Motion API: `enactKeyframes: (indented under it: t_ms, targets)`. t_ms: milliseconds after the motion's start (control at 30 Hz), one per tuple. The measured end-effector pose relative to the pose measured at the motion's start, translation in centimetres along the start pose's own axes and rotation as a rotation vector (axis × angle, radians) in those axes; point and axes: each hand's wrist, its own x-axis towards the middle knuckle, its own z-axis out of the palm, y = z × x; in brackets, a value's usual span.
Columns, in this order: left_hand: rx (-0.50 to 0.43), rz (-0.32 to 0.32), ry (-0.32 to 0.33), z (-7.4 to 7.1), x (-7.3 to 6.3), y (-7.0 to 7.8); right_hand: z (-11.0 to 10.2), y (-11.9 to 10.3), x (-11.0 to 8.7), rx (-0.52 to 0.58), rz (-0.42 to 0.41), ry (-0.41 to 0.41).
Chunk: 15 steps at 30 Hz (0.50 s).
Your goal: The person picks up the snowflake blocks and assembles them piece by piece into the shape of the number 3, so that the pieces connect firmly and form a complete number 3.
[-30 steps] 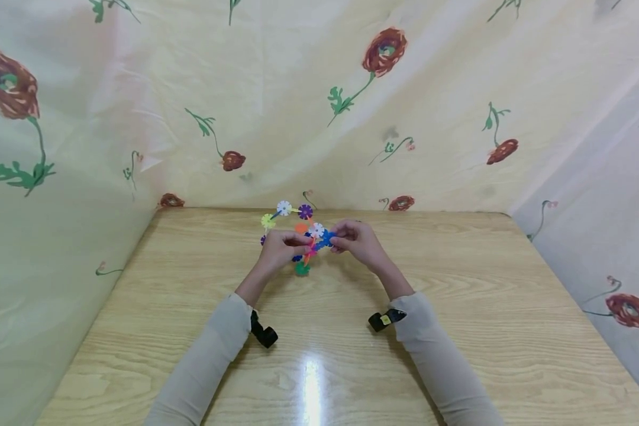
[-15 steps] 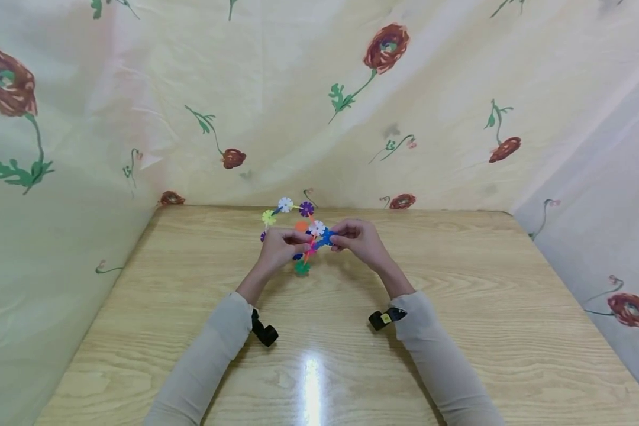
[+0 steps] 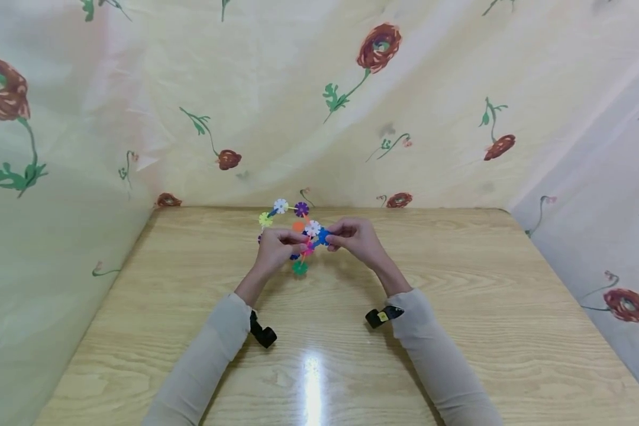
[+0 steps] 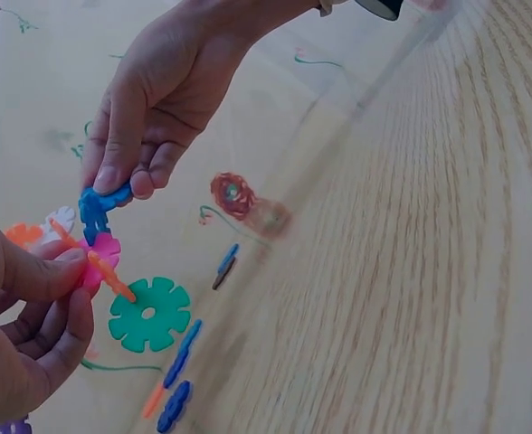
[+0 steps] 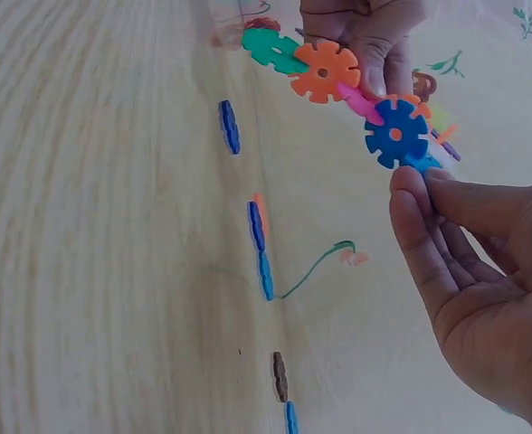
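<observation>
We see both hands busy with a multicoloured chain of notched round plastic discs (image 3: 313, 228), held near the middle of the desk's (image 3: 458, 266) far edge. Left hand (image 3: 275, 248): narrow grip, thumb and fingers pinching the pink notched plastic disc (image 4: 105, 251). Right hand (image 3: 358, 241): narrow grip too, pinching a light blue notched plastic piece (image 5: 422, 163), just beside the dark blue notched plastic disc (image 5: 409, 140). We get a green notched plastic disc (image 4: 162, 333) on the chain's near end. We spot a brown plastic piece (image 5: 280, 375), edge-on, by the far edge.
</observation>
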Motion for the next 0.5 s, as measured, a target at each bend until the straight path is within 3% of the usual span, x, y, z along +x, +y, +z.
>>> enactKeyframes:
  t_ms: [200, 367, 500]
  targets:
    - [0.001, -0.005, 0.011, -0.17, -0.18, 0.27, 0.32, 0.05, 0.19, 0.019, 0.002, -0.006]
    - [0.012, -0.015, -0.006, -0.06, -0.2, 0.45, 0.7, 0.28, 0.2, 0.097, 0.031, 0.063]
    - [0.072, -0.012, -0.035, -0.1, -0.35, 0.41, 1.01, 0.59, 0.24, 0.111, 0.039, 0.104]
